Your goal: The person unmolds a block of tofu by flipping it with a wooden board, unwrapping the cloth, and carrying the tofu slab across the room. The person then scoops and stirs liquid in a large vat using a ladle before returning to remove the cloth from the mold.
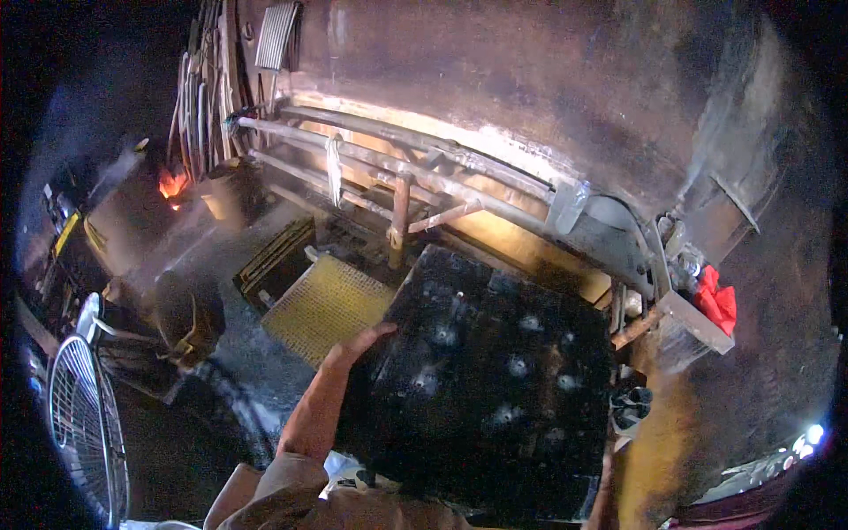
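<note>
Fingers (375, 334) of the left hand (353, 346) lie flat along the left edge of the big black dimpled tray (495, 380) beside the yellow mesh tray (327, 305); right hand's grip can't be made out; keeping it level seems wise

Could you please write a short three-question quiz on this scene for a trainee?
1. True or false: the left hand rests on the left edge of the black tray.
2. What lies just left of the black tray? A) a yellow mesh tray B) a blue bucket C) a white plate
3. What colour is the cloth at the right end of the pipe rail?

Key
1. True: the open palm lies against the tray's left edge.
2. A, the yellow mesh tray.
3. Red: the red cloth sits by the pipe rail.
</note>
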The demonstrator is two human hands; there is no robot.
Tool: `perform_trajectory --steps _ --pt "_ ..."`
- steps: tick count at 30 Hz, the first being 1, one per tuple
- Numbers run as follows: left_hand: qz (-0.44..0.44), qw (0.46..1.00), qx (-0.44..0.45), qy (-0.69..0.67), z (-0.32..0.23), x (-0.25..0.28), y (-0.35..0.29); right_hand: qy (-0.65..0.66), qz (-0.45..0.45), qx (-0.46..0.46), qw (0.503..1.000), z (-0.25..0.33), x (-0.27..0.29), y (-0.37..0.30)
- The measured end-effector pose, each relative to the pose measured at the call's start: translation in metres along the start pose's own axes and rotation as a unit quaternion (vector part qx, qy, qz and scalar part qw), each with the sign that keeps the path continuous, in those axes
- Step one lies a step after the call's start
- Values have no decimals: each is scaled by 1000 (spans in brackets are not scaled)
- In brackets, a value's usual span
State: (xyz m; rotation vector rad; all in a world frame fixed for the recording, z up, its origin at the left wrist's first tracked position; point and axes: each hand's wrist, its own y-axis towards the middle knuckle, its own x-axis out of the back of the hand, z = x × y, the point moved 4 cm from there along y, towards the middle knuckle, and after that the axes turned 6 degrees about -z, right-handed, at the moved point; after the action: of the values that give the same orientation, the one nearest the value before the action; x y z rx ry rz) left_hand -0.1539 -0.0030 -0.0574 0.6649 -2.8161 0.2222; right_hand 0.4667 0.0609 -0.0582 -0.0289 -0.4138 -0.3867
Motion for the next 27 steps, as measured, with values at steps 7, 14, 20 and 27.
perform_trajectory --steps 7,14,20,27 --pt "146 939 218 -220 -62 17 0 94 -83 128 984 151 32 0" --pt "269 811 298 -426 2 55 32 155 -61 275 947 352 -32 -58" --pt "333 812 -135 -459 50 73 63 151 71 313 935 444 -182 -104" --pt "188 963 -4 -195 168 156 70 198 525 -147 815 435 -473 -239"
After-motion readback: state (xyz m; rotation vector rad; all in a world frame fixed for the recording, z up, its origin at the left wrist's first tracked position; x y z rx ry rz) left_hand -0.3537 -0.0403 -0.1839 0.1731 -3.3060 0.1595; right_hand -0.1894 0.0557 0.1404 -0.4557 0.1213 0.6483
